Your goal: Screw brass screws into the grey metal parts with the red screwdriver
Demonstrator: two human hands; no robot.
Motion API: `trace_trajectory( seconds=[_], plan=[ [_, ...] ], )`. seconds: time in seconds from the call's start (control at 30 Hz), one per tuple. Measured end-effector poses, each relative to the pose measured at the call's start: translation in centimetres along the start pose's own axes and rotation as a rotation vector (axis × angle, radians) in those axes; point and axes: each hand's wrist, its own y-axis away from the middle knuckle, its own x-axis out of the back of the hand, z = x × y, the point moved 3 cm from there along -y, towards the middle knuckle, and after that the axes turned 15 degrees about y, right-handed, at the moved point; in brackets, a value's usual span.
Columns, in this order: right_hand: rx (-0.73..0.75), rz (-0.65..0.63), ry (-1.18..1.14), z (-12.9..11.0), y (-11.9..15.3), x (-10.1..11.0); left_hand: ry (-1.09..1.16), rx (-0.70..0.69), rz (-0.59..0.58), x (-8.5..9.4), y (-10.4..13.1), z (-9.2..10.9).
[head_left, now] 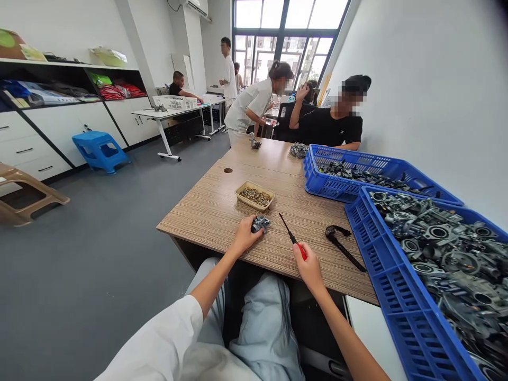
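Observation:
My left hand [244, 236] is closed around a small grey metal carburetor [261, 223] at the near edge of the wooden table [214, 206]. In my right hand [308, 266] is a screwdriver [302, 251] with a red and black handle. Its dark shaft points up and to the left, apart from the carburetor. Just beyond my left hand stands a cream tray [273, 198] of small brass-coloured parts. A black wristwatch [337, 241] lies to the right of the screwdriver.
Two blue crates [367, 233] full of metal parts stand along the right side. More metal parts [298, 150] lie at the table's far end, near a seated person [333, 124] and a leaning person [254, 103]. A blue stool [99, 151] stands left.

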Motion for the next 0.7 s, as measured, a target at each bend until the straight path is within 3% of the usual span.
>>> trace_trajectory(
  seconds=[0.7],
  plan=[
    [0.04,-0.048,-0.001,0.47,0.49,-0.43,0.017,-0.016,-0.007,-0.09,0.12,-0.02]
  ],
)
